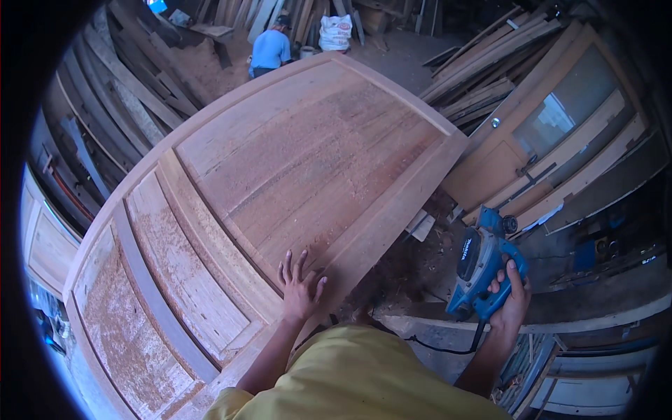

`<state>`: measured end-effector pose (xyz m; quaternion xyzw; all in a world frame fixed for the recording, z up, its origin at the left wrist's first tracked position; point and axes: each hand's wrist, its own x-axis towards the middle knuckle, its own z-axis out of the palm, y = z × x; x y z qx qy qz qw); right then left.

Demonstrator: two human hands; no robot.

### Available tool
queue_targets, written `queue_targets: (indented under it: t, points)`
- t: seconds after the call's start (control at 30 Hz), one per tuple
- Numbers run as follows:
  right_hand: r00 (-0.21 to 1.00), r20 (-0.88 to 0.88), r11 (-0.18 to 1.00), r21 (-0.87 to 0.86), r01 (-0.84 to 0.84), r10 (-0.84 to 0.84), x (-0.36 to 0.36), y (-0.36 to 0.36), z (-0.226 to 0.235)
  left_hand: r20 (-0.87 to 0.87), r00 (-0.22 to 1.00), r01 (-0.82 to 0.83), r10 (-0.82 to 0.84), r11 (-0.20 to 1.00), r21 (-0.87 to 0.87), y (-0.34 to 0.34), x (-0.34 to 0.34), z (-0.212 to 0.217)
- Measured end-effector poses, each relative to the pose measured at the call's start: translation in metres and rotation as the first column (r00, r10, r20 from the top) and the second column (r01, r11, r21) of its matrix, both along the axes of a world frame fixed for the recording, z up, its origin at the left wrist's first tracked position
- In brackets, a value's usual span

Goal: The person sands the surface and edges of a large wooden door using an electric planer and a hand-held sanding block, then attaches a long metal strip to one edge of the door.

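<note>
A large wooden panelled door (402, 210) lies flat before me, its raised frame and sunken panels strewn with reddish shavings and dust. Spread fingers of my left hand (301, 285) rest on its near edge, with nothing in them. Off the door's right side, my right hand (512, 297) grips the handle of a blue electric hand planer (483, 262). The planer is held in the air, apart from the wood, tilted with its front up. A black power cord (448, 348) runs from the planer's rear back toward my body.
Planks (105, 91) lean in stacks at the left, with more boards (490, 63) at the far right. A door with a glass pane (490, 168) leans there too. Beyond the work, a person in a blue shirt (270, 49) crouches near a white sack (335, 32).
</note>
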<state>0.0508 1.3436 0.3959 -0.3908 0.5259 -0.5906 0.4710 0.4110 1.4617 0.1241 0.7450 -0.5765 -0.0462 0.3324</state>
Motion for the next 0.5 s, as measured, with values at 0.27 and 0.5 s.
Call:
queue_targets:
  t: [0.27, 0.5]
  points:
    - [0.934, 0.351, 0.998, 0.041, 0.052, -0.063, -0.064, -0.16, -0.024, -0.1, 0.92, -0.373, 0.379, 0.925, 0.078, -0.106, -0.05, -0.034]
    - [0.855, 0.464, 0.97, 0.05, 0.238, -0.233, -0.083, -0.272, -0.032, 0.116, 0.873, -0.486, 0.474, 0.863, 0.136, -0.123, -0.061, -0.027]
